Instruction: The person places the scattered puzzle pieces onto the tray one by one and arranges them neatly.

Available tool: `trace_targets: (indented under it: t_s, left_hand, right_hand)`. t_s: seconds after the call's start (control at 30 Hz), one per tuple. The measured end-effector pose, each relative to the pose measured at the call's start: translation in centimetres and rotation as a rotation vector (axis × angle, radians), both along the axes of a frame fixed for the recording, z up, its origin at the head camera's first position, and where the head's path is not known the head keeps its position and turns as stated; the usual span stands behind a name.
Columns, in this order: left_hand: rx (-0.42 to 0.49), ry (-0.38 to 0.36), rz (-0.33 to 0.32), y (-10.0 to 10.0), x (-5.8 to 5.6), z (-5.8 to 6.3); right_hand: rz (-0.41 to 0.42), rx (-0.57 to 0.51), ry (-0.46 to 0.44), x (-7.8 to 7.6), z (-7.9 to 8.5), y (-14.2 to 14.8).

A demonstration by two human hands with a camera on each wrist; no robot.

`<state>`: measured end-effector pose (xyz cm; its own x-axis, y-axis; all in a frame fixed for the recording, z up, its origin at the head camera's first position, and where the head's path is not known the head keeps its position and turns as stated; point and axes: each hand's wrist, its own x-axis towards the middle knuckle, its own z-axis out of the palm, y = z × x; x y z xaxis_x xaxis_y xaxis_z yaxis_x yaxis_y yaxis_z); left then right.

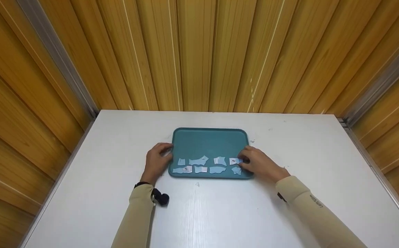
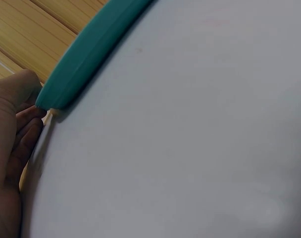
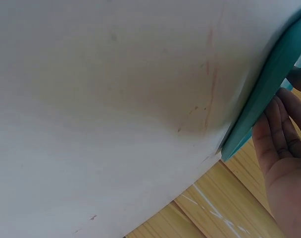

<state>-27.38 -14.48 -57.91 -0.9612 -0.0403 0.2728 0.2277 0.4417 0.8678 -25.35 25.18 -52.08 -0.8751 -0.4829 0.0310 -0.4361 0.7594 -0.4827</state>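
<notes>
A teal tray (image 1: pixel 206 143) lies on the white table, with several torn light-blue paper pieces (image 1: pixel 217 169) in two rows along its near half. My left hand (image 1: pixel 156 162) holds the tray's left rim; in the left wrist view its thumb and fingers (image 2: pixel 26 121) meet the rim's edge. Over the right rim reaches my right hand (image 1: pixel 261 163), its thumb and index finger pinching a torn paper piece (image 1: pixel 233 161) at the right end of the upper row. Part of that piece is hidden by the fingertips.
The white table (image 1: pixel 206 217) extends around the tray, with small marks on its surface. Yellow wood-look panels (image 1: pixel 196 55) rise behind the table and at both sides. A black wrist device (image 1: pixel 160 197) sits at the left sleeve's cuff.
</notes>
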Motion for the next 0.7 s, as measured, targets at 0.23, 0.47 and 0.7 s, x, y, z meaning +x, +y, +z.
trace_targets:
  t_s: [0.23,0.47,0.7]
  left_hand:
    - [0.003,-0.019,0.001,0.06,-0.18,-0.11]
    - [0.04,-0.06,0.005,0.36,-0.14,0.26]
    - [0.036,-0.098,-0.004,0.26,-0.16,0.71]
  right_hand:
    - [0.015,-0.005,0.008,-0.17,-0.15,0.17]
    - [0.016,-0.002,-0.014,-0.32,-0.09,0.36]
    - [-0.003,-0.017,-0.045,-0.62,0.17,0.48]
